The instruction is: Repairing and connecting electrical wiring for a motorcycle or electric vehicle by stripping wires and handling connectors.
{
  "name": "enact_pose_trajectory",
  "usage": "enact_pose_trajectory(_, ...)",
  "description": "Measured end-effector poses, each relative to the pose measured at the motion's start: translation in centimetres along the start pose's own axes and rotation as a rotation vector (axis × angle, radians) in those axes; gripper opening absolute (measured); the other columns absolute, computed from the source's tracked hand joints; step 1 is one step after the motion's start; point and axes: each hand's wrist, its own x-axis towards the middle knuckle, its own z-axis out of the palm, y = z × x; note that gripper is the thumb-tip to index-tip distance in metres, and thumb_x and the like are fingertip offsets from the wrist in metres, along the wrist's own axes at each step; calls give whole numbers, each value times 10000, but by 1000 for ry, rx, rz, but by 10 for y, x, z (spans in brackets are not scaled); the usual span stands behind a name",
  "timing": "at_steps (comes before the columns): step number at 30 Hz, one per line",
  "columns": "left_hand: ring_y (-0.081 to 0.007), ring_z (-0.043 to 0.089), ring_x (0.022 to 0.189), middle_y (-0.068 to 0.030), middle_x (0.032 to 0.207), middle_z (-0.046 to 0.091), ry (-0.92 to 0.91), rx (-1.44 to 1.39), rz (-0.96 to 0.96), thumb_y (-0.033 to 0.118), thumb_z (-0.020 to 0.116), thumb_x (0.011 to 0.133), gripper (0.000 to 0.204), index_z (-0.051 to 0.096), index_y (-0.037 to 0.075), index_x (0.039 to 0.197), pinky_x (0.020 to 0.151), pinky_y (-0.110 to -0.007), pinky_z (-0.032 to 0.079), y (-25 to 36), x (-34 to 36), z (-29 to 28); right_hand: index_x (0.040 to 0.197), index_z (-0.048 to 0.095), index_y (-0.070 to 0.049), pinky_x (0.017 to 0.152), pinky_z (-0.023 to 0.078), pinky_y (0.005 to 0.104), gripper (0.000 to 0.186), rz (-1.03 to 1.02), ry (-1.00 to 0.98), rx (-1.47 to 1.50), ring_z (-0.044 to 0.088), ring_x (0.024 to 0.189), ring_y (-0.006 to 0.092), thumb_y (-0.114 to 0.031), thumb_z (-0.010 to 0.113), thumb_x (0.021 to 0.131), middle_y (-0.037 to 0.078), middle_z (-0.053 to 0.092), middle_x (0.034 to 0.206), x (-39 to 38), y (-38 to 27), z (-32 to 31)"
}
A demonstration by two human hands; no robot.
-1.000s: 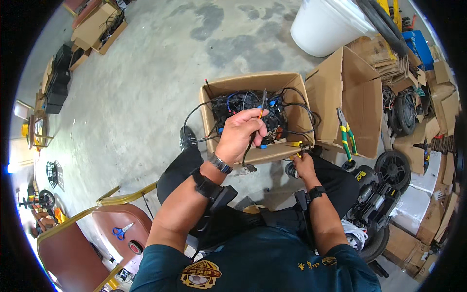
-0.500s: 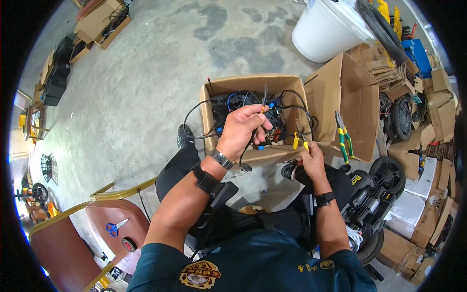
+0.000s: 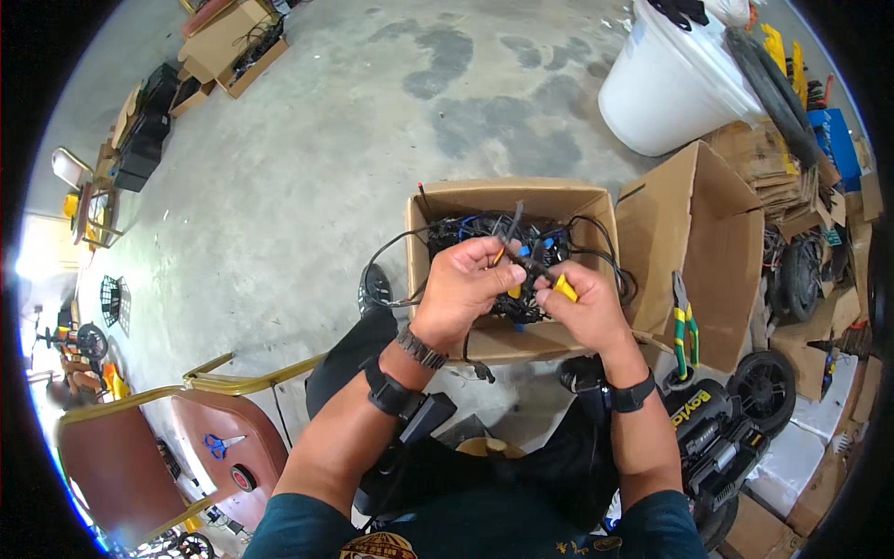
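My left hand is closed on a dark cable with a thin orange wire at its end, above the cardboard box of tangled black and blue cables. My right hand grips yellow-handled pliers just beside my left fingers, with the tool's dark head raised to the cable. Exactly where the jaws meet the cable is too small to tell. Green-and-yellow pliers hang on the edge of an open cardboard box to the right.
A white bucket and flattened cardboard are at upper right, a black wheeled machine at lower right. A red-brown chair and a seat with blue scissors and a roll of tape are at lower left.
My right hand has come up and leftward from the box's front corner with the yellow pliers, meeting my left hand at the cable. The view has shifted, putting the boxes lower in the picture.
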Motion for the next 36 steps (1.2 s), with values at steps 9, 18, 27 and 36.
enact_pose_trajectory(9, -19, 424, 549, 33, 700, 584, 2, 79, -22, 169, 714, 854, 169, 669, 16, 906, 463, -184, 287, 3, 10, 1, 1206, 566, -20, 781, 453, 263, 388, 24, -171, 46, 532, 859, 99, -89, 672, 840, 43, 608, 965, 11, -11, 2)
enact_pose_trajectory(18, -35, 404, 504, 5, 705, 579, 6, 69, -16, 151, 651, 893, 141, 656, 20, 945, 441, -196, 293, -5, 12, -1, 1020, 592, -5, 700, 424, 272, 234, -134, -161, -82, 476, 741, 100, -222, 602, 932, 0, 554, 816, 7, 6, 1)
enact_pose_trajectory(27, -89, 428, 454, -59, 685, 592, 219, 60, 46, 122, 517, 931, 207, 615, -3, 1062, 411, -210, 318, 0, 13, -2, 1128, 573, -20, 754, 424, 247, 240, -5, -121, 120, 462, 802, 77, -184, 562, 953, -23, 556, 868, 1, 6, -2)
enact_pose_trajectory(36, -104, 491, 468, -83, 697, 622, 217, 43, 74, 77, 501, 929, 239, 572, 10, 1148, 405, -211, 356, -2, 19, 1, 1251, 526, -4, 918, 434, 331, 357, -43, -124, -37, 571, 1020, 211, -171, 555, 937, 137, 624, 1078, 5, 14, 2)
